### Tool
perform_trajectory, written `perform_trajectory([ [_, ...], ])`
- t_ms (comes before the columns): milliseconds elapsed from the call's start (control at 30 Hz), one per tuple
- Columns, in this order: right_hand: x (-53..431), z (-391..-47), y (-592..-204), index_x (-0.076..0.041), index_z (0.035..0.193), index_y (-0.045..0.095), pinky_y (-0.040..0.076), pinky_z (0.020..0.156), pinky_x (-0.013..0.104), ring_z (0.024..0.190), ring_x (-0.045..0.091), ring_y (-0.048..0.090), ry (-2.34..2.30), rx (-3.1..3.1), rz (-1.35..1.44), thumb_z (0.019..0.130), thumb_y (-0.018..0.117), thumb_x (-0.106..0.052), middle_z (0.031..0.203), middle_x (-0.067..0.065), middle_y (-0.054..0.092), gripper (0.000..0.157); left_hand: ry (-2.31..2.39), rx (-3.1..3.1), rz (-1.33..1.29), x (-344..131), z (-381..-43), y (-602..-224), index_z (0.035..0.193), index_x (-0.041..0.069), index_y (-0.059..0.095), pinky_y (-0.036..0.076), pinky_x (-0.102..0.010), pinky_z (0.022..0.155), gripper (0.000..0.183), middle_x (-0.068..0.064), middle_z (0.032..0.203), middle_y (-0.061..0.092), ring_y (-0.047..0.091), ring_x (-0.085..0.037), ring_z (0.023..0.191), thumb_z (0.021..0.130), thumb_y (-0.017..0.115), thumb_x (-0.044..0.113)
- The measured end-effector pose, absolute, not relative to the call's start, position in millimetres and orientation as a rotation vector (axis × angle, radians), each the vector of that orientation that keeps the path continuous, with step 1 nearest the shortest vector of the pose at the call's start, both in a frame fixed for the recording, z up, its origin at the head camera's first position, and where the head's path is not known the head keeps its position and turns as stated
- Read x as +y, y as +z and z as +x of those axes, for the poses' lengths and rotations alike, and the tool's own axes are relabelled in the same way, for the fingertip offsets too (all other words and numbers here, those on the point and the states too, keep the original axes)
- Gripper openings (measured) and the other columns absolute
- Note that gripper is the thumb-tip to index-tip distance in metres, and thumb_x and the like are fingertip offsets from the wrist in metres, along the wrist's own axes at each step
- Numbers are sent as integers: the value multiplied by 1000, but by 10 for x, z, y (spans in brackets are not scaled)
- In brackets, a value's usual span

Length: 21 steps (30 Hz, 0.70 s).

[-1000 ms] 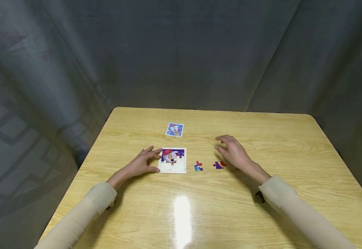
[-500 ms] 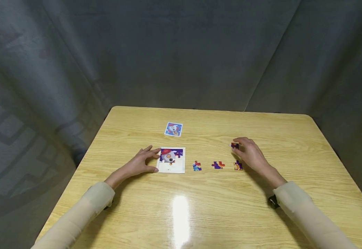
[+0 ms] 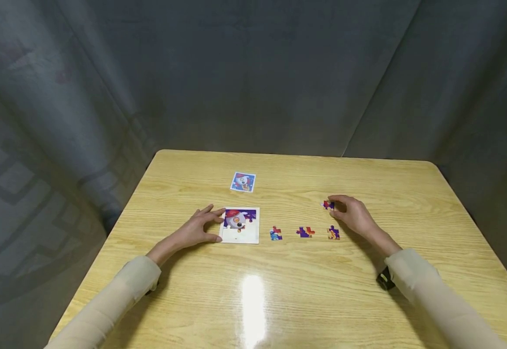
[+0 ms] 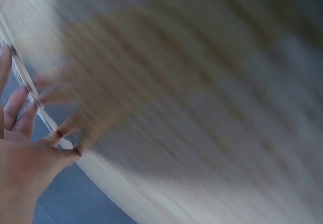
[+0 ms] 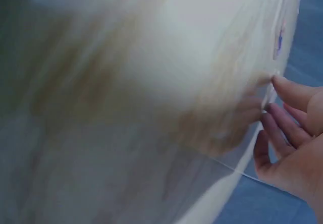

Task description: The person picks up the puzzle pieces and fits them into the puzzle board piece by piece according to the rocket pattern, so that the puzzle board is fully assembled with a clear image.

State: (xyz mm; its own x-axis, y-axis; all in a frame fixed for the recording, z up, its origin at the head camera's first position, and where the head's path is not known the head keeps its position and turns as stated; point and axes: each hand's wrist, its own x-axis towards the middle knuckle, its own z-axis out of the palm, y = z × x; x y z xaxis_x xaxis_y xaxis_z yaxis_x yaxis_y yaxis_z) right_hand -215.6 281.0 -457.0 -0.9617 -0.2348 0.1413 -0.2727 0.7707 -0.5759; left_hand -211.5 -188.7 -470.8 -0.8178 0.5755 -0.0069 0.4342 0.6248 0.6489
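Observation:
In the head view a white puzzle tray (image 3: 241, 237) lies left of centre, with a partly assembled picture of a white character in a red hat. My left hand (image 3: 194, 229) rests at its left side, fingers spread, fingertips on the rim and thumb by the near corner. My right hand (image 3: 356, 218) has thumb and index finger bent around a red and purple puzzle piece (image 3: 326, 205), low at the tabletop. Nearer to me lie a red and blue puzzle piece (image 3: 276, 233), joined-looking purple and orange pieces (image 3: 305, 232), and a purple and orange piece (image 3: 333, 232).
A small printed picture card (image 3: 243, 182) lies behind the tray, showing the same character. The light wooden table (image 3: 183, 291) has rounded far corners, and grey curtains (image 3: 253, 77) hang beyond it. Glare shines on the table's near part.
My right hand has moved to the right, where the red and purple piece now shows at its fingertips, and has shifted slightly since. The purple and orange piece is uncovered. My left hand stays put.

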Motion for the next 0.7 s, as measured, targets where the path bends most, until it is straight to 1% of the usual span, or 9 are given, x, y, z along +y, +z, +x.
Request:
perform_trajectory([
  [133, 2818, -2192, -4598, 5, 127, 58, 39, 100, 58, 116, 45, 52, 949, -2890, 437, 86, 70, -2, 125, 27, 58, 44, 967, 2629, 831, -1881, -2118, -4708, 119, 8, 65, 3, -62, 113, 47, -6, 151, 40, 15, -39, 144, 79, 79, 30],
  [300, 2846, -2216, -4624, 4, 128, 57, 36, 102, 59, 120, 46, 49, 946, -2889, 474, 85, 70, -1, 128, 27, 57, 45, 961, 2628, 845, -1875, -2127, -4716, 118, 8, 65, 4, -63, 113, 47, -6, 150, 40, 16, -39, 144, 79, 79, 29],
  [700, 2915, -2273, -4648, 3, 133, 54, 40, 99, 57, 119, 42, 52, 956, -2909, 582, 89, 66, 1, 128, 23, 58, 46, 957, 2633, 851, -1891, -2129, -4722, 119, 8, 65, 4, -64, 112, 48, -7, 151, 40, 15, -38, 144, 79, 79, 30],
])
